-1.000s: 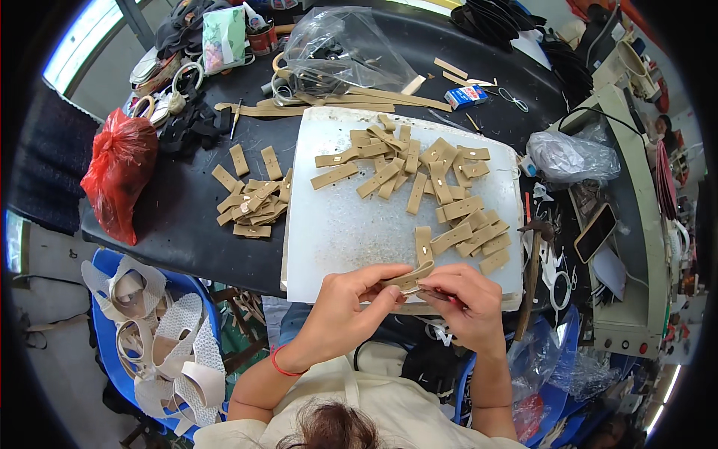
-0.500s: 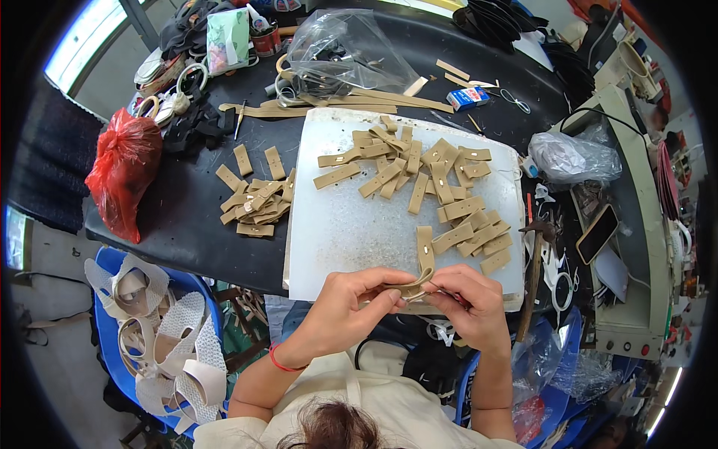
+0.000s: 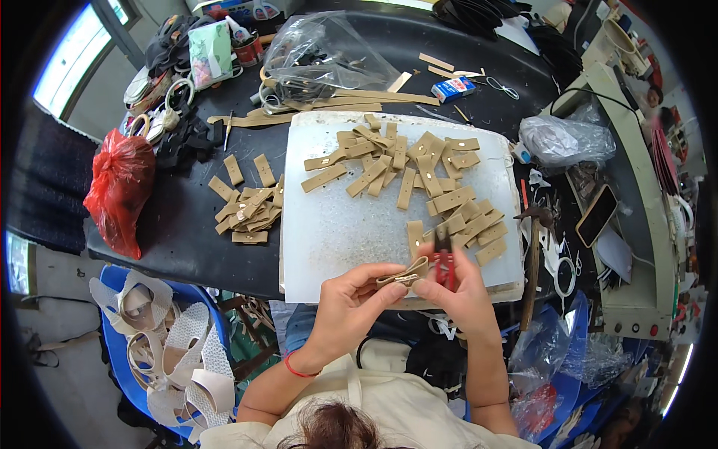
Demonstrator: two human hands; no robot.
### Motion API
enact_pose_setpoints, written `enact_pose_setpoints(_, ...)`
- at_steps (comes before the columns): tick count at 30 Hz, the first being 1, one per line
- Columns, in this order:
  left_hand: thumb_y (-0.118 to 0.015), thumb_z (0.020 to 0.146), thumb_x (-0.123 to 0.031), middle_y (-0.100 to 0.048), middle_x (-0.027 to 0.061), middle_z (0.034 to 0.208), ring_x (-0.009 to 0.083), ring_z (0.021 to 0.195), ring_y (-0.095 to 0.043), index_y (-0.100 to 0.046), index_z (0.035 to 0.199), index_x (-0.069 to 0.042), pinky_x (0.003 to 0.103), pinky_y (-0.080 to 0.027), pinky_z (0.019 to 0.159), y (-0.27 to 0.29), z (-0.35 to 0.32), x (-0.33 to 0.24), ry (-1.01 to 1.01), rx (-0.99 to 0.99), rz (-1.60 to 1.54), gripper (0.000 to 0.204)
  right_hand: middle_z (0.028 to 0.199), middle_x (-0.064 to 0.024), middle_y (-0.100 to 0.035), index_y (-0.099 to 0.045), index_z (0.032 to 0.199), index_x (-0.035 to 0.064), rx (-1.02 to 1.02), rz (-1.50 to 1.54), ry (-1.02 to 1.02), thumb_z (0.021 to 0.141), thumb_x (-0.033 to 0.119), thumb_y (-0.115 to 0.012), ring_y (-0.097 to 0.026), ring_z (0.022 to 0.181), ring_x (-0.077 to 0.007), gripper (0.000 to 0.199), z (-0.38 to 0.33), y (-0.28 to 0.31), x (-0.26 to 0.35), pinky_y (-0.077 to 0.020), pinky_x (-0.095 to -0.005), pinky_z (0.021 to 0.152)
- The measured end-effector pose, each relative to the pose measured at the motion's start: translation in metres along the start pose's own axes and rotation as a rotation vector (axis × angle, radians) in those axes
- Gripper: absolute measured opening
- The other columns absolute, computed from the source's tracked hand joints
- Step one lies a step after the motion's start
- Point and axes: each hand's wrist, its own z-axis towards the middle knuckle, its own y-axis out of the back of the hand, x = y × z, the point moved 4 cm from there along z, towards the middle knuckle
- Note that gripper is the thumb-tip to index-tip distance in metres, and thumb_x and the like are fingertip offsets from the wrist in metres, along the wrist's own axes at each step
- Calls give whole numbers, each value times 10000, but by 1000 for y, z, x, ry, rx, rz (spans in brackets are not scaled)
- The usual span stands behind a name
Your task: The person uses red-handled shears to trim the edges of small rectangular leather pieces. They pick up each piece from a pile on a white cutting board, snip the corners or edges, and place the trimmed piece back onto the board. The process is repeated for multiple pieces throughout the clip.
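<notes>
Near the front edge of a white board [image 3: 329, 247], my left hand [image 3: 351, 303] pinches a folded tan strap loop [image 3: 416, 270] that has a small shiny metal piece on it. My right hand [image 3: 467, 299] grips small red-handled pliers [image 3: 444, 262], their dark jaws pointing away from me and blurred. Its thumb also meets the right end of the held loop. Just beyond the pliers, one tan strap piece [image 3: 414, 238] lies on the board. Several more tan strap loops [image 3: 366, 176] are heaped across its far and right parts, some with small metal pieces.
Another pile of tan loops [image 3: 250, 213] lies on the black tabletop [image 3: 187, 232], left of the board. A hammer [image 3: 532, 262] rests along the board's right side, near a phone [image 3: 597, 215]. A blue bin [image 3: 112, 280] with pale straps stands low left; a red bag [image 3: 120, 191] sits above it.
The pliers now show upright in my right hand, where they were mostly hidden before. The strap loop stays in my left hand. The whole view has shifted slightly.
</notes>
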Motion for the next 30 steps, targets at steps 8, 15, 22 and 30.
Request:
enact_pose_setpoints(8, -620, 872, -104, -619, 50, 956, 83, 885, -573, -563, 1096, 36, 223, -484, 752, 9, 7, 2, -31, 67, 222, 271, 800, 30, -561, -559, 997, -3, 0, 25, 20, 831, 89, -658, -475, 659, -20, 214, -5, -3, -16, -387, -168, 563)
enact_pose_setpoints(15, -616, 873, -112, -627, 70, 951, 101, 867, -593, -568, 1110, 34, 246, -509, 767, 5, 8, 5, 161, 139, 0, 282, 786, 12, -546, -549, 998, -3, 16, 435, -10, 851, 64, -614, -432, 591, -24, 173, -8, -5, -33, -349, -179, 476)
enact_pose_setpoints(22, -573, 897, -98, -634, 125, 982, 149, 876, -627, -562, 1134, 51, 255, -529, 779, 10, 7, 2, 146, 102, 33, 280, 947, -40, -553, -592, 1098, 25, -170, -454, 478, 781, 31, -675, -444, 589, -34, 328, -11, -4, 0, -370, -175, 489)
enact_pose_setpoints(30, -535, 916, -102, -633, 148, 990, 186, 916, -633, -556, 1120, 70, 299, -540, 816, 6, 8, 3, 182, 101, -208, 268, 1060, -88, -582, -648, 1019, 30, -227, -639, 622, 719, 34, -736, -602, 760, -126, 312, -12, -16, -10, -492, -228, 606)
